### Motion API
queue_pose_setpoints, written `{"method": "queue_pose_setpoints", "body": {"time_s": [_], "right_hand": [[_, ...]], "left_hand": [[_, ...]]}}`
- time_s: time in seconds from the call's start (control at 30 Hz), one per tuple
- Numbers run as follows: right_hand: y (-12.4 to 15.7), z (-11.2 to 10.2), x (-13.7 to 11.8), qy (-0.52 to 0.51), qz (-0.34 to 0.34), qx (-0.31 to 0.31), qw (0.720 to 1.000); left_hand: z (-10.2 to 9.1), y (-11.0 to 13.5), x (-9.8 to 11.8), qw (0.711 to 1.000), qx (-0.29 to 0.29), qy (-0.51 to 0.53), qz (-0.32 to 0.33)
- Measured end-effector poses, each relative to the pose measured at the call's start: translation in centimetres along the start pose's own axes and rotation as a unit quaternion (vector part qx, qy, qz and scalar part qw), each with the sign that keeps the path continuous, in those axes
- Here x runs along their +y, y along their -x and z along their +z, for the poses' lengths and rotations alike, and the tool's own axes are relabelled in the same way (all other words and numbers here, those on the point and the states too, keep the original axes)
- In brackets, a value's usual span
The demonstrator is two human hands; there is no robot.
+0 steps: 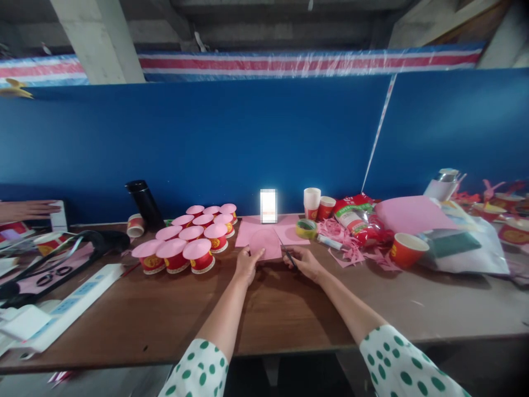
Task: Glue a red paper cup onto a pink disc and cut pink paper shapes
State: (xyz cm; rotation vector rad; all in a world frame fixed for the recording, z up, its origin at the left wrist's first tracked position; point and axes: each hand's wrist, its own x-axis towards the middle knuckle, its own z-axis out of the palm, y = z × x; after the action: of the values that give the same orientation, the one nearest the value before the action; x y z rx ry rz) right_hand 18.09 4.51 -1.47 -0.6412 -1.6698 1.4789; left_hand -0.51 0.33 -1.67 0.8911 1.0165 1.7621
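Observation:
My left hand [247, 264] is closed on a pink paper piece [264, 243] with a rounded outline, thumb on top near its lower edge. In my right hand [306, 264] is a pair of scissors [293, 261] with dark handles, its thin blade against the right side of that paper. Larger pink sheets [247, 227] lie flat behind both hands. Left of my hands stand several upturned red paper cups [199, 256] with pink paper discs on top. A roll of yellow-green tape [306, 228] sits beyond my right hand.
Pink paper strips [347, 242], a red-green plastic bag [357, 218] and a red cup [408, 250] are to the right. A power strip [76, 306], a black bottle [144, 204] and another person's hand [28, 210] are left. A blue panel [256, 138] stands behind the table.

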Motion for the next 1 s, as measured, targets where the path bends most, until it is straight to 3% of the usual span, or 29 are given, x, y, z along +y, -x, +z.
{"method": "queue_pose_setpoints", "body": {"time_s": [0.77,1.0], "right_hand": [[0.3,0.5,-1.0,-0.006,0.014,0.006,1.000],[0.0,0.3,-0.3,-0.003,0.011,0.012,1.000]], "left_hand": [[0.0,0.0,0.2,1.000,-0.011,-0.017,0.007],[-0.1,-0.1,-0.1,1.000,-0.012,-0.017,0.008]]}}
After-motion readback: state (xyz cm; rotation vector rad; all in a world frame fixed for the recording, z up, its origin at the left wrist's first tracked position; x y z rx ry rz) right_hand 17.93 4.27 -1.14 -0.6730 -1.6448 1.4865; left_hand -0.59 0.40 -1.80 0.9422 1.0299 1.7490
